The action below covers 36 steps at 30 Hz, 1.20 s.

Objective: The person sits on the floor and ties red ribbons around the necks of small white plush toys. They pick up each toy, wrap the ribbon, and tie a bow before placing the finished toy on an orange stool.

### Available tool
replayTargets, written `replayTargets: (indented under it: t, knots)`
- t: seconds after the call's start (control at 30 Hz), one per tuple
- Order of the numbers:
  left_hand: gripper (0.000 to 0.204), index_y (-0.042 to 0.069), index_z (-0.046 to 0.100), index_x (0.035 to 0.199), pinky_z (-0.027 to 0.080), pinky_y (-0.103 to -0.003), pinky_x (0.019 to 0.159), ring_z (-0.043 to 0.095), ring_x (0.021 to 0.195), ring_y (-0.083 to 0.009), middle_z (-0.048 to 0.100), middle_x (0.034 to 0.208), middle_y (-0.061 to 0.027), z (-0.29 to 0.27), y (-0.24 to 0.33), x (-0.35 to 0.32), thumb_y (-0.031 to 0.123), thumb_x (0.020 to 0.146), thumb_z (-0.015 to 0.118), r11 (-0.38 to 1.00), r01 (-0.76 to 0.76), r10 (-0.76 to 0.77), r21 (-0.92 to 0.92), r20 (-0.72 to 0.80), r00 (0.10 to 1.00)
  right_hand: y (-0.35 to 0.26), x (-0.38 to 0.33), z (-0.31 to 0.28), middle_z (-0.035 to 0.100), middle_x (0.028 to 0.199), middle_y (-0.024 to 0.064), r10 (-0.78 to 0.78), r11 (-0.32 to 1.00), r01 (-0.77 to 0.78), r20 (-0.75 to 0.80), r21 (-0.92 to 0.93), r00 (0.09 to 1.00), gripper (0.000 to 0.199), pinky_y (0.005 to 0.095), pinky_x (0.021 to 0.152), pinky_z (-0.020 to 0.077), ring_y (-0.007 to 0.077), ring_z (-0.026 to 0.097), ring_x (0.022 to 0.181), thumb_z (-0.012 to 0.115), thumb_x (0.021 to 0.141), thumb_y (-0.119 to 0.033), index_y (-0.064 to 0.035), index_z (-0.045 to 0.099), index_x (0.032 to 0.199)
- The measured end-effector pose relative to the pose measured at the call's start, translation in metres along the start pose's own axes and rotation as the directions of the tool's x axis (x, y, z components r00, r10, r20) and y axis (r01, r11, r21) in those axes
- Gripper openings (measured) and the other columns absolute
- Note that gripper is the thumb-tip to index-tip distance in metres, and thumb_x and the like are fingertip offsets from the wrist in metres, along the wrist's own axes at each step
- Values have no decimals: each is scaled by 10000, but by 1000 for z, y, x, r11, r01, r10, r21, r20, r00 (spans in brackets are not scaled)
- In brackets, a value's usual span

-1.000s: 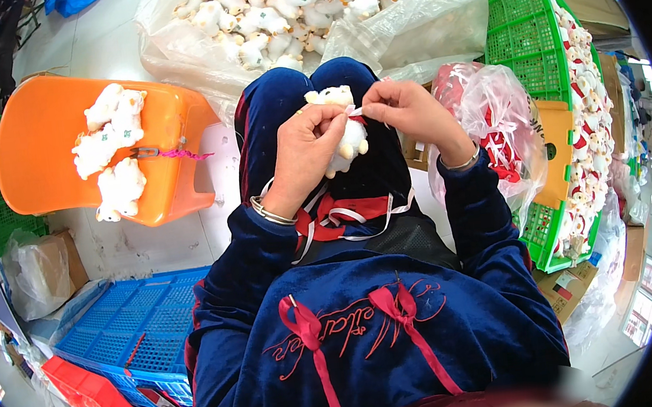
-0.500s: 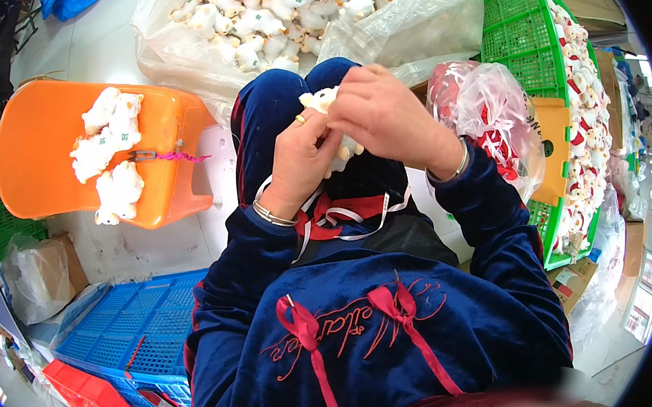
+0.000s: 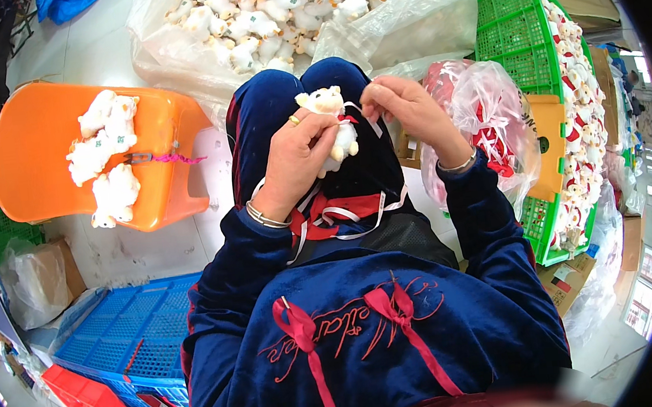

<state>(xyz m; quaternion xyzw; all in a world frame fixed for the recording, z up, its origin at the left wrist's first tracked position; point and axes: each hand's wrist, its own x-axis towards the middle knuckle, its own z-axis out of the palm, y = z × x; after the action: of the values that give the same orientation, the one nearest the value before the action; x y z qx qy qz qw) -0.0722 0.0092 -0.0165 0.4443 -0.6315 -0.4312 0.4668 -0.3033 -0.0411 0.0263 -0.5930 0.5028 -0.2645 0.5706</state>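
- While the left hand (image 3: 297, 155) bends around one side of the white plush toy (image 3: 342, 141), its thumb and fingers are pinching it near the neck.
- The fingers of the right hand (image 3: 412, 113) are curled, with the tips close together, beside a narrow white ribbon (image 3: 376, 127); whether they pinch this ribbon, I cannot tell.
- The toy has fluffy fabric, a rounded body and short limbs, and at its neck is a small piece of red cloth (image 3: 347, 119).
- This toy lies just to the right of the left hand and to the left of the right hand, so it is between both, above the velvety, dark blue trousers (image 3: 267, 98).
- Nearer to the body, flat red cloth pieces (image 3: 354, 205) lie on the trousers, together with white ribbons which make loops.
- On the left side, a smooth orange plastic chair (image 3: 27, 155) carries more plush toys (image 3: 114, 195) and a small hand tool (image 3: 138, 157) with pink cord.
- On the right side, a thin, wrinkled clear bag (image 3: 480, 80) contains red pieces (image 3: 495, 150), near a green lattice crate (image 3: 513, 53) filled with toys.
- Farther away, a big translucent sack (image 3: 169, 69) holds a heap of similar toys (image 3: 275, 18).
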Motion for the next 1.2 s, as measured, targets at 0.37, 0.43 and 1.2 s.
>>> replayTargets:
  t: [0.37,0.43,1.2]
  knots:
    - [118,8,730,1039,535,-289,703,676,772,-190,679,922,-91,-2,1,0,24,923,722,1000,6,-6,7,12,1000,6,12,13,644,812,-31,125,962,-181,260,205,958,117,197,624,440,42,568,707,694,985,-117,-2,718,984]
    - [120,7,727,1040,550,-303,711,694,782,-215,686,938,-103,-3,0,1,28,922,722,1000,7,-8,16,22,1000,4,12,15,647,824,-30,110,963,-165,248,214,963,84,204,648,461,44,583,737,708,968,-85,-2,714,979]
    - [95,4,732,1018,509,-259,658,631,708,-115,652,863,-53,-7,2,6,49,937,712,990,116,-111,-80,72,991,0,12,31,644,797,107,-287,900,287,49,-326,957,143,332,659,499,207,623,710,696,954,-136,6,685,960]
